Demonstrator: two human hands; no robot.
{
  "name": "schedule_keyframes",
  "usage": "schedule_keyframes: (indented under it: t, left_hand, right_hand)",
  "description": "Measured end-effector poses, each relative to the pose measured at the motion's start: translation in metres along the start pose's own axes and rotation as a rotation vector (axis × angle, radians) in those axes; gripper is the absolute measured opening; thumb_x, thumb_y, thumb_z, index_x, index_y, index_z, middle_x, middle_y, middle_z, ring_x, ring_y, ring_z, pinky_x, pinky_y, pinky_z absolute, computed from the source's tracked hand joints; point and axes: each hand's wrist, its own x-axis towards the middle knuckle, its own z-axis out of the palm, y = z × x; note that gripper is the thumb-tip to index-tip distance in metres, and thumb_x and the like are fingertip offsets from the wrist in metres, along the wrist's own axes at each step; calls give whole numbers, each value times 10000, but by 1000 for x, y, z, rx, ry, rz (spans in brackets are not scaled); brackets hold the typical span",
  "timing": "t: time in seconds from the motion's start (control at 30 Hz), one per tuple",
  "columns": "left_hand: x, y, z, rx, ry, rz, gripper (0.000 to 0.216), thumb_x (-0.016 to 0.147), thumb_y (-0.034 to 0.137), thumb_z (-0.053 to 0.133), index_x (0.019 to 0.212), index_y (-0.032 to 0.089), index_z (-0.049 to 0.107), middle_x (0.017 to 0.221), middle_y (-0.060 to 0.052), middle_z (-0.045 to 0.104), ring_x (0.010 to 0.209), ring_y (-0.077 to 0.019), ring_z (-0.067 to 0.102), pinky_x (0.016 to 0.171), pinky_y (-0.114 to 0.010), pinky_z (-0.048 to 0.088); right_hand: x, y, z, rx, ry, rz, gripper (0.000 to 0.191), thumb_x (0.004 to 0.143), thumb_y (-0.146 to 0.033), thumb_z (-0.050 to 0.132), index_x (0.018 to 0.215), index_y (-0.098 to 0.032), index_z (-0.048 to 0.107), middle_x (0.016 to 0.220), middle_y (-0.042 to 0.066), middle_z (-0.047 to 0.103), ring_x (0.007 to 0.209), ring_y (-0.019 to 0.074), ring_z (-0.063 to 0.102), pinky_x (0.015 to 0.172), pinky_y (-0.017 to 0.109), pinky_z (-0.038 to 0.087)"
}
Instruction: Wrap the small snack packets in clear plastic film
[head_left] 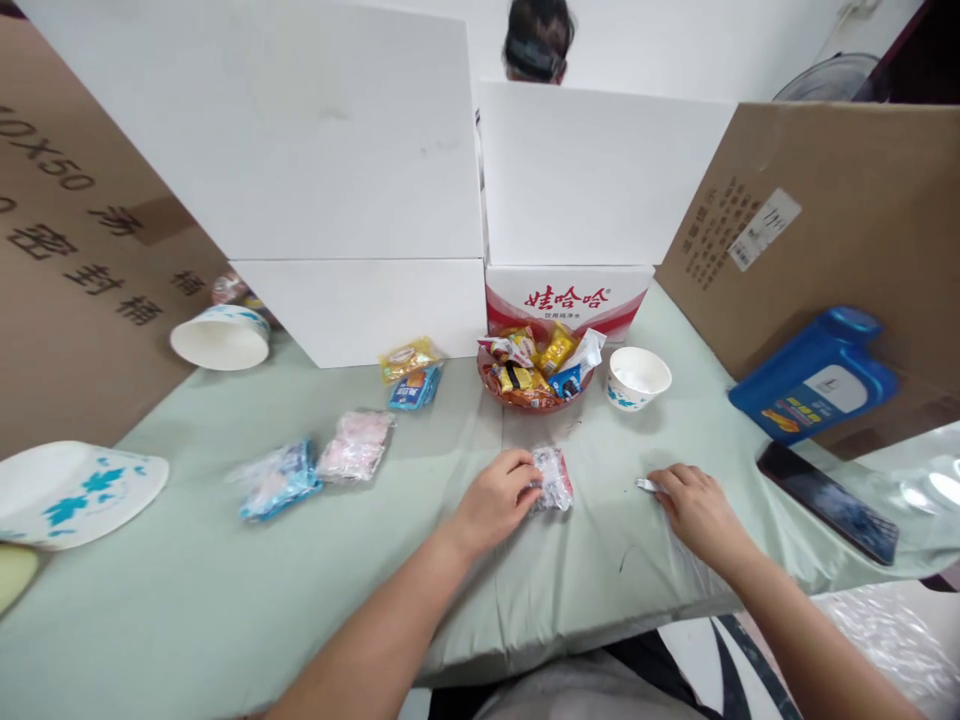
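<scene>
My left hand (495,500) rests on the table with its fingers closed on the left edge of a crinkled clear packet (555,480) with some red on it. To the right, my right hand (694,510) pinches a small whitish piece (648,485), too small to name, against the cloth. Behind the packet stands a reddish bowl (525,404) of wrapped snacks (556,347). Left of my left hand lie a pink-and-clear packet (358,445), a blue-and-clear packet (281,482), a blue packet (414,388) and a yellow packet (409,358).
A white paper bowl (636,380) stands right of the snack bowl. At right are a blue bottle (814,375) and a phone (829,500). More paper bowls (82,495) lie at left. Cardboard (847,230) and white panels (360,310) enclose the table; a person's head shows beyond.
</scene>
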Motion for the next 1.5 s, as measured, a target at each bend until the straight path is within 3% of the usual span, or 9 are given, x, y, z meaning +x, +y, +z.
schedule_keyframes:
  t: [0.33, 0.47, 0.6, 0.73, 0.9, 1.03, 1.13, 1.3, 1.5]
  left_hand:
    - [0, -5, -12, -217, -92, -148, 751, 718, 231, 740, 1374, 231, 376, 1327, -127, 465, 888, -181, 606, 788, -335, 548]
    - [2, -8, -13, -70, -74, -156, 790, 668, 237, 780, 1370, 229, 419, 1349, -120, 483, 1000, -229, 600, 910, -397, 508]
    - [5, -12, -24, 40, -33, -150, 224, 790, 173, 645, 1008, 219, 671, 969, -49, 676, 953, -219, 614, 856, -343, 501]
    - [7, -22, -41, 150, 150, -283, 113, 799, 153, 588, 800, 220, 680, 790, -23, 660, 833, -211, 603, 772, -327, 491]
    - [8, -24, -52, 246, 541, -320, 73, 821, 214, 563, 834, 206, 635, 890, -46, 632, 875, -219, 581, 778, -333, 476]
    - [4, -7, -49, 179, 635, -227, 94, 864, 275, 546, 845, 194, 589, 775, -13, 597, 686, -151, 545, 637, -261, 452]
    - [2, 1, -46, 44, 390, -193, 171, 908, 304, 504, 819, 194, 599, 676, 21, 596, 580, -116, 523, 579, -226, 434]
    - [6, -2, -44, 160, -38, -240, 228, 944, 299, 459, 963, 188, 656, 951, -54, 702, 911, -202, 621, 812, -304, 473]
    - [8, 5, -52, 302, -328, -504, 277, 937, 176, 431, 1091, 256, 647, 970, -27, 727, 896, -210, 667, 755, -294, 456]
  right_hand:
    - [47, -136, -16, 145, -21, -400, 204, 902, -140, 508, 1061, -200, 620, 916, 78, 618, 813, 210, 621, 697, 311, 504]
    - [49, -114, -12, 107, -25, -295, 225, 907, -175, 506, 1092, -212, 630, 935, 64, 622, 783, 188, 632, 700, 292, 500]
    - [39, -43, -4, -37, -26, -57, 225, 906, -233, 490, 1054, -223, 659, 936, 62, 645, 782, 198, 654, 656, 294, 497]
    - [29, 4, -2, -144, 59, 89, 177, 863, -236, 531, 943, -201, 684, 852, 88, 668, 785, 256, 636, 682, 368, 500]
    - [27, -40, -32, 205, 476, -115, 166, 905, -219, 517, 1031, -206, 624, 936, 99, 663, 911, 255, 607, 812, 412, 498]
    - [39, -106, -49, 439, 262, -572, 243, 915, -161, 489, 1124, -232, 591, 984, 72, 674, 941, 213, 608, 842, 384, 502]
    - [64, -129, -35, 400, 69, -712, 248, 943, -193, 451, 1127, -213, 615, 1084, 81, 678, 1031, 219, 598, 922, 410, 481]
    - [105, -109, 1, 305, 11, -417, 338, 954, -241, 405, 1213, -174, 612, 1257, 142, 614, 1122, 252, 589, 949, 439, 477]
    - [71, -76, -21, 313, -413, -210, 297, 913, -283, 477, 1144, -231, 657, 969, 66, 735, 863, 216, 685, 749, 302, 491]
